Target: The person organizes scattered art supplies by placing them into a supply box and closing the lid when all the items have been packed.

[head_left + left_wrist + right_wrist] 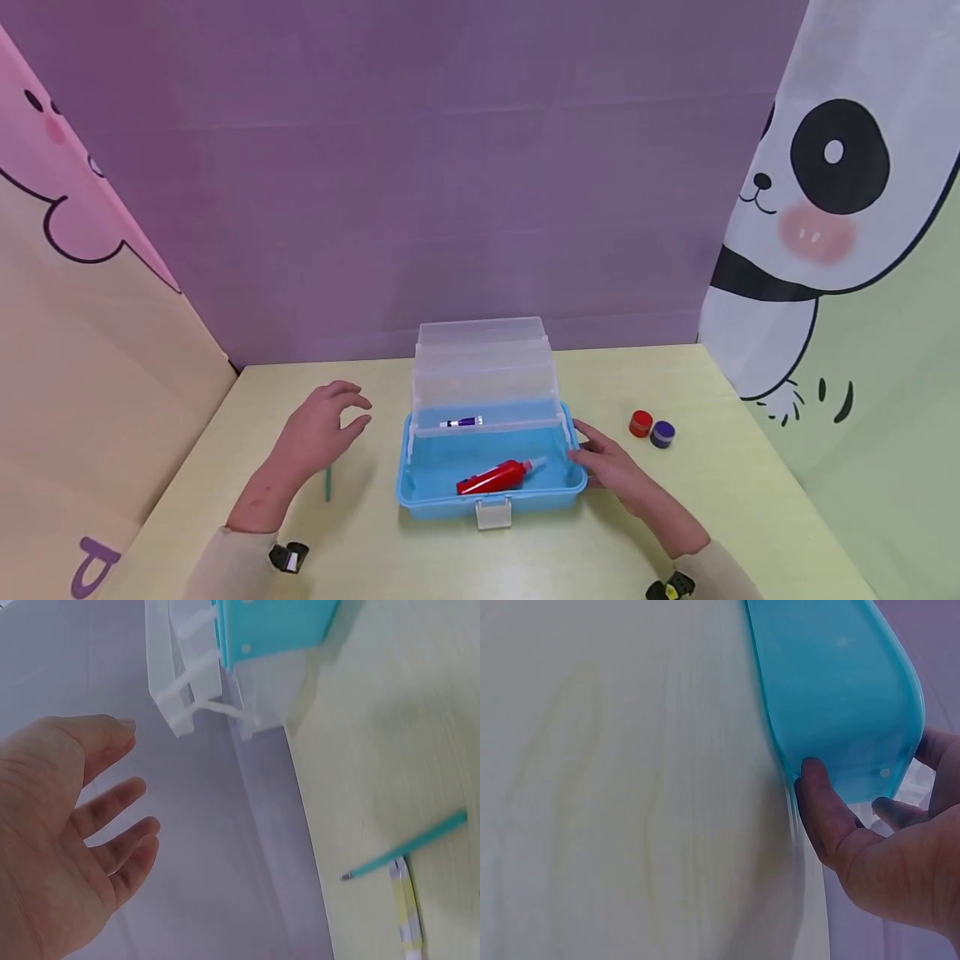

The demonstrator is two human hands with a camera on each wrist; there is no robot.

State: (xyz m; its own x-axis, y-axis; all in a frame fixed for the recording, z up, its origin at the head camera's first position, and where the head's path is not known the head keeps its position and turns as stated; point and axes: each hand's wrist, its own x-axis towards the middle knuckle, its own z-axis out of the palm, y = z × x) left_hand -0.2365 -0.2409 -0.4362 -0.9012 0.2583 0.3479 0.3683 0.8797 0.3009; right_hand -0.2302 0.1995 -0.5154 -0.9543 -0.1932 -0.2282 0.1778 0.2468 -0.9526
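A blue plastic storage box [525,502] stands on the table, its clear lid [483,354] raised. Inside lies a red tube [495,477] with a pale nozzle. A small white-and-purple tube [462,422] shows through the clear plastic. My right hand [615,475] grips the box's right end, fingers spread against its wall and rim, as the right wrist view also shows on the blue wall [840,697]. My left hand [315,429] hovers left of the box, fingers loosely bent, holding nothing. Below it lies a thin teal pen-like stick [405,845].
A red-lidded jar [641,423] and a purple-lidded jar [662,434] stand together right of the box. In the left wrist view, a slim yellow-and-white piece [406,911] lies against the teal stick. A purple backdrop [450,183] rises behind the table.
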